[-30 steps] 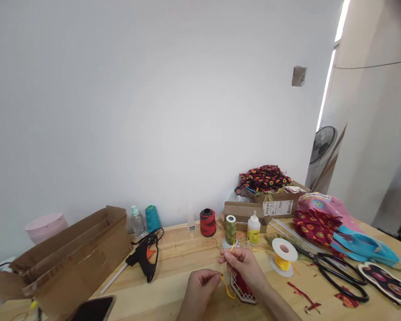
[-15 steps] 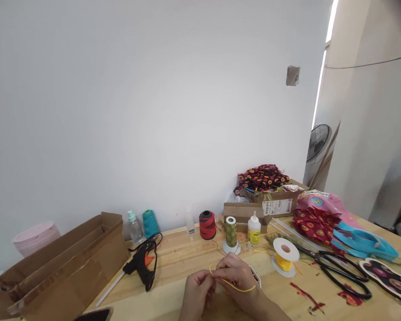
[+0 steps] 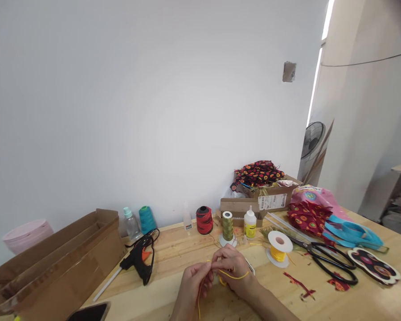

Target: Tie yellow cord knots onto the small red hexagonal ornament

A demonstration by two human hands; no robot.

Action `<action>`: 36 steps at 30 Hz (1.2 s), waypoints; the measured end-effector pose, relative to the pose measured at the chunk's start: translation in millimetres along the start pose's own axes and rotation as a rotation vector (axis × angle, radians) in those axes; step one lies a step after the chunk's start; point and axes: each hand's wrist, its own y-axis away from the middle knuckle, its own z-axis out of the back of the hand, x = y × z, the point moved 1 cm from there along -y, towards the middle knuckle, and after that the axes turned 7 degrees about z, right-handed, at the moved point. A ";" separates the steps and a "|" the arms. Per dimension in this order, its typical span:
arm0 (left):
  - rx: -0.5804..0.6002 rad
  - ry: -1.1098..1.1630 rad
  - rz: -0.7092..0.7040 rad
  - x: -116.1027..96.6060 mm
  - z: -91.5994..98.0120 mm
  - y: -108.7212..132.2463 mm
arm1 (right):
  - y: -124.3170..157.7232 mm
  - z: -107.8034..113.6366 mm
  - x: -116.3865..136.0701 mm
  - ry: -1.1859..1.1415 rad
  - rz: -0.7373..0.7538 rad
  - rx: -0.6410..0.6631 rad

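My left hand (image 3: pixel 195 281) and my right hand (image 3: pixel 232 269) meet fingertip to fingertip above the near middle of the wooden table. Both pinch a thin yellow cord (image 3: pixel 238 277). One length of it curves across the back of my right hand, and another hangs down past my left palm. The exact spot where the fingers join is hidden by the fingers. Behind my right hand, a small pale-edged item (image 3: pixel 250 265) is mostly covered. To the right stands a spool of yellow cord (image 3: pixel 278 254).
Behind the hands are a green thread cone (image 3: pixel 227 226), a red thread spool (image 3: pixel 204 221) and a glue bottle (image 3: pixel 250 223). A glue gun (image 3: pixel 141 261) and a long cardboard box (image 3: pixel 70 263) lie left. Black scissors (image 3: pixel 334 263), blue ribbon (image 3: pixel 354 234) and printed cloth (image 3: pixel 309 217) lie right.
The view has shifted slightly, so the table items appear further left and higher. Both hands stay together on the yellow cord, and a hanging length now shows below my left hand.
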 end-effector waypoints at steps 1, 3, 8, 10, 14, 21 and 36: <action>-0.003 -0.002 -0.002 0.2 0.3 -0.1 | -0.1 0.0 -0.1 -0.003 0.004 -0.001; -0.022 -0.007 0.008 0.2 0.7 -0.2 | 0.0 0.0 -0.4 -0.008 0.016 -0.008; -0.030 -0.067 0.046 -2.5 0.0 1.3 | 1.9 -1.0 -3.4 -0.004 0.026 -0.030; -0.021 -0.077 0.080 -3.8 -0.7 2.1 | 2.7 -1.6 -5.4 0.005 0.025 -0.037; -0.043 -0.077 0.125 -6.4 -2.5 3.5 | 2.8 -1.5 -7.6 0.027 0.003 -0.042; -0.104 -0.006 0.121 -7.7 -2.0 5.4 | 2.5 3.6 3.7 0.019 0.028 0.049; -0.076 -0.136 0.062 -5.0 1.8 4.1 | 3.4 -0.4 -2.7 0.040 -0.166 -0.016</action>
